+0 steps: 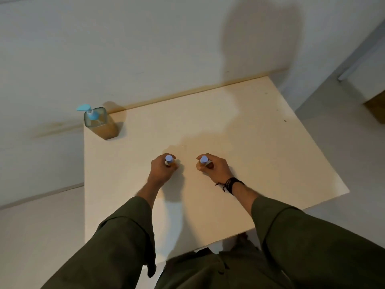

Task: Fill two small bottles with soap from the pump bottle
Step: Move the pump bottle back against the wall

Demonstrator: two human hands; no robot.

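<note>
Two surfaces: pale wall (145, 42) beyond both hands, pale floor (31, 236) out past the left hand and below it.
Wall: off-white, with a broad soft shadow above the right hand and a brownish smear low down, out past the left hand.
Floor: light grey; a brown box corner (376, 109) sits far out past the right hand.
Table (239, 126): cream square top, its far edge meeting the wall along a yellowish strip; both hands rest near its middle; a few dark specks lie beyond the right hand.
Sleeves (116, 236): loose olive cloth on both forearms, reaching in from the near edge.
Pump bottle (101, 123): square and clear, amber soap inside, light blue pump head; stands upright at the table's far corner, well beyond and outward of the left hand.
Left hand (160, 168): fingers curled round the left small bottle (169, 160), which stands upright on the table with its lilac cap showing above the fist.
Right hand (212, 166): fingers curled round the right small bottle (204, 160), upright on the table, lilac cap on top; the two bottles stand near each other, apart.
Wristband (231, 183): dark cords wound round the right wrist, loose ends trailing toward the left hand.
</note>
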